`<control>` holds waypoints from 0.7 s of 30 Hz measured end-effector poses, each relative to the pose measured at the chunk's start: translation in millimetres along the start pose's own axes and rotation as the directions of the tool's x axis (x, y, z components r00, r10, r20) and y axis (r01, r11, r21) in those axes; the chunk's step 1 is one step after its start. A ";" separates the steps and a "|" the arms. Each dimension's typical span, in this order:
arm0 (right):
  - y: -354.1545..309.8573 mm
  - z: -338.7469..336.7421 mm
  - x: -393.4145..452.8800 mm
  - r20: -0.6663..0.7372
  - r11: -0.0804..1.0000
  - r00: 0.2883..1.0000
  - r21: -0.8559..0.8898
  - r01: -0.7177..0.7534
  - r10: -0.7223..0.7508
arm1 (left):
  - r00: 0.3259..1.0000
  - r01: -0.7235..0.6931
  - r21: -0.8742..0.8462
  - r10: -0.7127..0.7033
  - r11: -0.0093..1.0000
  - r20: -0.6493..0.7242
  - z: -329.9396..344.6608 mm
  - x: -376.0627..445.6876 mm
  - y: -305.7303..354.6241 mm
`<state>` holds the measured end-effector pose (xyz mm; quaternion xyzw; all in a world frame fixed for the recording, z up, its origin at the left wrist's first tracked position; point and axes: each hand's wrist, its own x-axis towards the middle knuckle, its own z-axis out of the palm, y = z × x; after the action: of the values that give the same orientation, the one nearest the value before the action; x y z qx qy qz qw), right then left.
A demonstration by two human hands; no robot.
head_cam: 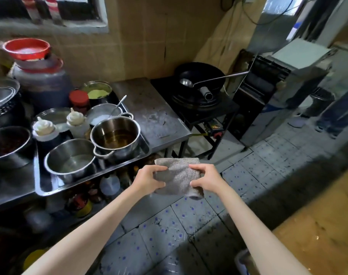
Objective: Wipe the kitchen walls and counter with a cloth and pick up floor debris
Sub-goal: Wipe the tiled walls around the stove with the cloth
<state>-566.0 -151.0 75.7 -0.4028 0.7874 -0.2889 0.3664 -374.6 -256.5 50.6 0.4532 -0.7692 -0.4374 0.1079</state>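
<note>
Hidden or unclear, as I see it: left edge of folded grey terry cloth (178, 176) covered by left hand (149, 178); jars on lower shelf (83, 203) too shadowed to identify; dark round pot (4, 108) cut off at left; window (48, 10) blurred.

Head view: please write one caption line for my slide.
Both hands, left and right, hold a grey cloth above the tiled floor, beside a steel counter crowded with pots.

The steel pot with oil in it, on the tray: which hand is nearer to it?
Left. The left hand holds the grey cloth just below and right of the steel pot with oil. The right hand grips the cloth's far side, farther right.
</note>
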 end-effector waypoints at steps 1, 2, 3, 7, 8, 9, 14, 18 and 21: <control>1.1 -8.2 7.2 -0.001 1.000 1.000 0.004 0.006 -0.006 | 1.000 -0.003 0.002 0.003 1.000 -0.002 2.2 9.1 5.9; 2.2 -15.9 14.4 0.000 1.000 1.000 0.008 0.010 -0.010 | 1.000 -0.008 0.008 0.008 1.000 -0.006 4.1 17.7 12.1; 2.4 -23.3 21.9 0.001 1.000 1.000 0.014 0.013 -0.013 | 1.000 -0.013 0.011 0.013 1.000 -0.012 5.7 26.1 17.8; 0.1 -46.7 51.8 -0.004 0.999 1.000 0.018 0.028 -0.028 | 0.999 -0.031 0.021 0.032 0.999 -0.032 7.3 58.9 34.4; -0.7 -51.3 58.3 0.003 0.999 0.999 0.018 0.034 -0.034 | 0.999 -0.028 0.023 0.029 0.999 -0.034 7.2 65.4 37.8; -1.3 -55.4 64.8 0.008 0.999 0.999 0.019 0.038 -0.038 | 0.999 -0.023 0.023 0.024 0.999 -0.036 7.1 71.6 40.9; -12.2 -72.3 102.6 -0.002 0.998 0.999 0.039 0.047 -0.047 | 0.998 -0.039 0.010 0.040 0.999 -0.045 -4.4 108.2 52.6; -31.9 -81.4 133.7 0.007 0.996 0.997 0.027 0.081 -0.081 | 0.997 -0.050 0.005 0.050 0.999 -0.055 -22.4 143.6 55.9; -47.9 -83.7 153.7 -0.006 0.995 0.995 0.033 0.096 -0.096 | 0.996 -0.068 0.009 0.068 0.998 -0.060 -36.2 167.7 56.5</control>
<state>-676.0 -292.1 106.0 -0.4336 0.7630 -0.3201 0.3570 -483.2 -398.4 77.0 0.4400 -0.7821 -0.4169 0.1443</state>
